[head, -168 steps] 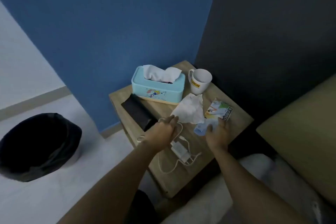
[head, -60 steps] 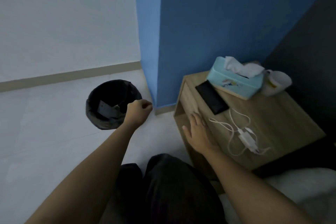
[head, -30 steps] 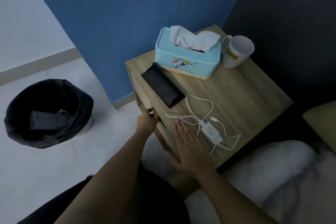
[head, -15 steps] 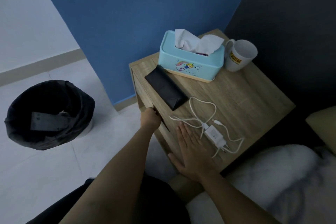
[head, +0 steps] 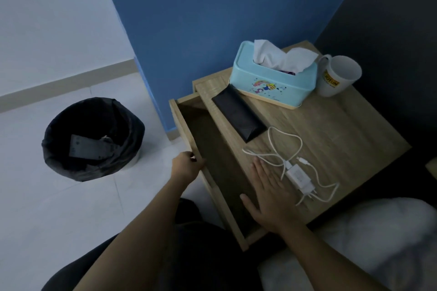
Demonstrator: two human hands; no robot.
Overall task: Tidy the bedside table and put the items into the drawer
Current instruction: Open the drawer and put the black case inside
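1. Bin (head: pixel 93 139) on the floor at far left, dark liner, some flat dark rubbish inside; well apart from the table, and I judge it plays no part in the coming move

2. Left hand (head: pixel 186 168) at the drawer's front panel, fingers curled over the top edge of the panel; closed on the panel, holding nothing else

3. Drawer (head: pixel 186 130) pulled out toward the bin side, its long axis running from the blue wall down toward the person; what shows of the inside is dark and looks bare, though the part under the tabletop is hidden

4. Bedside table (head: pixel 343 130) top: black case (head: pixel 237 113) lies just beside the drawer-side edge, long axis roughly parallel to the drawer; short drop sideways into the opening

5. Right hand (head: pixel 269 198) flat, palm down, fingers spread on the tabletop near the front corner; open, gripping nothing. Fingertips (head: pixel 257 164) touch or nearly touch the near loop of the white cable (head: pixel 281 149)

6. Charger (head: pixel 299 178) with plug lies just right of that hand, cable looped loosely round it. Judgement: the right hand is the nearer one, items lie to its right and ahead, the drawer to its left; likely a gather-and-sweep leftward

7. Tissue box (head: pixel 274 82) and mug (head: pixel 337 75) at the back, farthest from both hands
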